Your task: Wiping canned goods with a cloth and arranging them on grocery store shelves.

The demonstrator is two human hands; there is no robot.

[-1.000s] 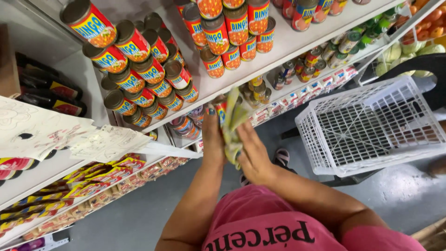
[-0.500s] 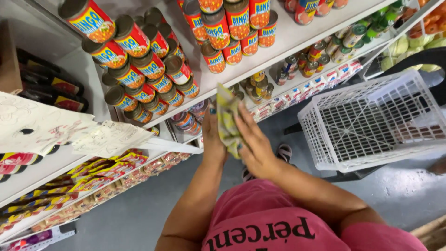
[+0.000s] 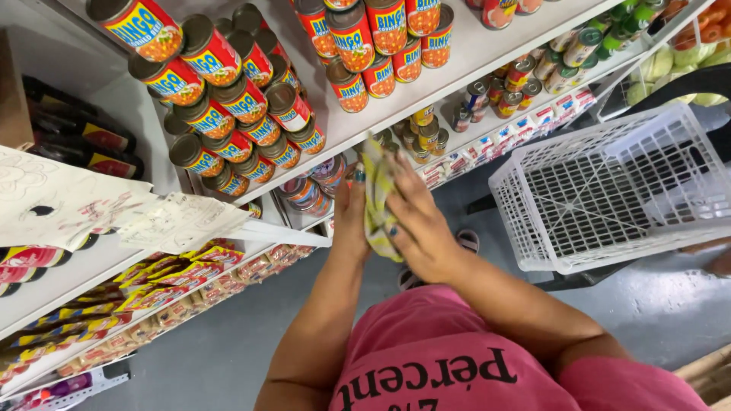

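Two hands meet in front of the shelf edge, both closed on one yellow-green cloth. Left hand presses its palm and fingers against the cloth's left face; right hand wraps over it from the right, fingers curled across the fabric. Cloth sits upright between them, its top corner poking up above the fingertips, close to the white shelf.

Just above and to the left of the hands: rows of red-labelled cans lying on their sides, stacked several deep. Directly above the fingertips: a second group of red cans. Beyond the right hand, small jars stand at the shelf lip. Well to the right of the right hand, a white plastic basket hangs over the grey floor.

Risk, as judged from this frame:
- Stacked cans rest on curved sides; a wipe or nudge from the cloth's upper corner could start one rolling off (nothing visible blocks the front row).
- Small jars stand near the edge; a sweep of the right hand could tip them.
- Cloth is pinched between the hands rather than bunched in a fist, so a loosened grip could drop it to the floor.
- Loose white papers left of the left hand overhang their shelf and could be dislodged by an elbow.
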